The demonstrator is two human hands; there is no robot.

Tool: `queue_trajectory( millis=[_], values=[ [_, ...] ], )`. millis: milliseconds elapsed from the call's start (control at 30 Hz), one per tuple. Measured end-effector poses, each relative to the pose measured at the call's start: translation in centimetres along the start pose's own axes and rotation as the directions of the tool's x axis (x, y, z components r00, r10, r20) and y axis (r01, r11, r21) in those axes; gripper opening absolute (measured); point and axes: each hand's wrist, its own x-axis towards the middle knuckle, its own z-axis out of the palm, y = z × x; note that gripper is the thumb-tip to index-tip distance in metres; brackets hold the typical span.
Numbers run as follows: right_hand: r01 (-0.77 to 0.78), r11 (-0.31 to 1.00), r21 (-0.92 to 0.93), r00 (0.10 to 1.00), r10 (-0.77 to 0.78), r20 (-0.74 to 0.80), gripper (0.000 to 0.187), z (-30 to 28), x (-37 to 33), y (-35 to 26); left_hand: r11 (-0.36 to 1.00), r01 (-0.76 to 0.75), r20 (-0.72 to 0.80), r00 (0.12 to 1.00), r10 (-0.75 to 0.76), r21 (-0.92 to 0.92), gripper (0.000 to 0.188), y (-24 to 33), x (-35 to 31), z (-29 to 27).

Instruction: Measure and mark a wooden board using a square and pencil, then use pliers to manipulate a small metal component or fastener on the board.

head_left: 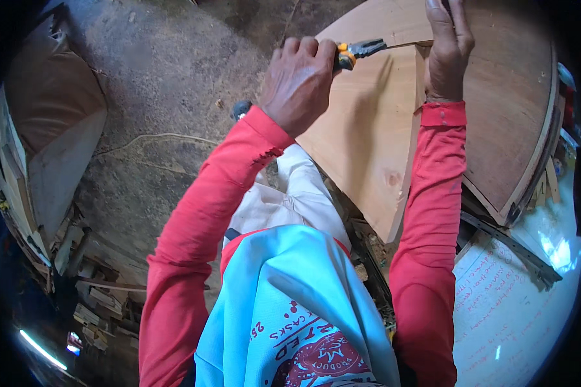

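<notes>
My left hand point(300, 80) is closed round the handles of a pair of pliers point(347, 57) with yellow and black grips. The dark jaws point right, over a pale wooden panel point(374, 148) near a seam at its far edge. To the right, my right hand point(445, 55) is raised beside the panel's upper right corner. Its fingers run up to the top edge of the view and look closed round something dark, mostly cut off. The pale panel tapers toward me and lies against a larger curved wooden board point(507, 97).
A brown and white upholstered-looking piece point(58, 109) stands at far left, above wood scraps point(97, 309). A white sheet with red handwriting point(503, 316) lies at lower right, beside a dark metal strip point(513, 248). The stained floor point(168, 71) spreads out at upper left.
</notes>
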Motion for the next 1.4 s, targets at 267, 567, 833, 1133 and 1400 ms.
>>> queue_trajectory(
  millis=[267,567,833,1133,1400],
  values=[
    [-0.052,0.996,0.078,0.999,0.052,0.002,0.053,1.1,-0.9,-0.5,0.962,-0.120,0.057,0.992,0.109,0.245,0.027,1.0,1.5,-1.0],
    [0.168,0.204,-0.964,0.980,0.074,0.186,0.050,1.8,-0.9,-4.0,0.934,-0.111,0.104,0.991,0.080,0.341,0.027,2.5,1.8,-2.9],
    [0.166,0.182,-0.969,0.982,0.064,0.180,0.050,1.8,-1.7,-4.3,0.893,-0.182,0.111,0.983,0.149,0.411,0.029,3.3,2.0,-3.6],
    [0.200,0.150,-0.968,0.975,0.068,0.212,0.049,1.3,-1.7,-4.8,0.999,0.014,0.189,0.982,-0.008,-0.030,0.024,2.4,1.7,-1.1],
    [-0.195,0.977,-0.088,0.968,0.177,-0.178,0.049,2.5,-1.4,-3.2,0.832,0.221,0.208,0.969,-0.130,-0.509,0.024,2.1,0.3,3.1]
  ],
)
